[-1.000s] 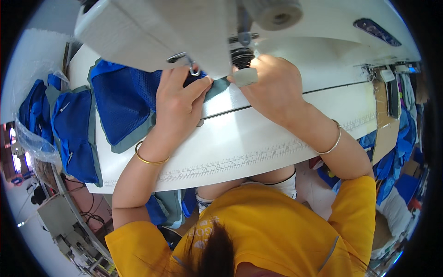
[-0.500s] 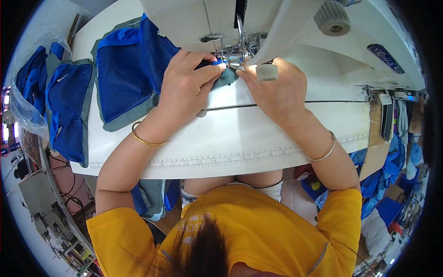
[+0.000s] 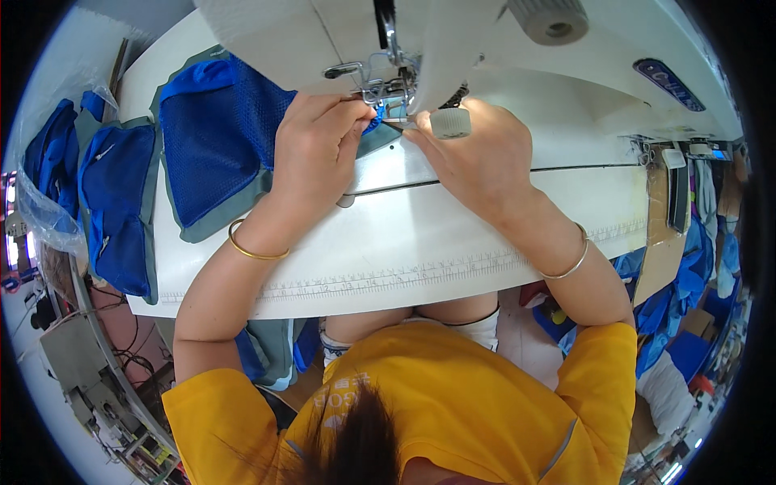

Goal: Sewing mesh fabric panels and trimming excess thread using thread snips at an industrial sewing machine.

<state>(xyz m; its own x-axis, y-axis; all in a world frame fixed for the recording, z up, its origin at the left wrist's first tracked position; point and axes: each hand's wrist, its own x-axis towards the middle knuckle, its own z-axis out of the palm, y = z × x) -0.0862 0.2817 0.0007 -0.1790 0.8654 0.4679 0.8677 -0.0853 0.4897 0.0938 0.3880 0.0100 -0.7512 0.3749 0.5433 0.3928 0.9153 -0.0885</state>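
Here at eleven o'clock, the left hand is closed in a pinch, thumb and forefinger gripping a bright blue edge of the blue mesh piece right beside the presser foot. That piece, bordered in grey, spreads flat on the white table at ten o'clock, its far end running behind the left hand to the foot.

Over between one and two o'clock, the right hand is bent in from the other side, fingertips close to the grey border; a pale knob partly covers them, so I cannot tell whether they grip. The sewing machine looms overhead at twelve. Out at nine o'clock, a folded blue piece lies by a clear plastic bag; blue cloth hangs at three. Gold bracelet left, silver bracelet right!
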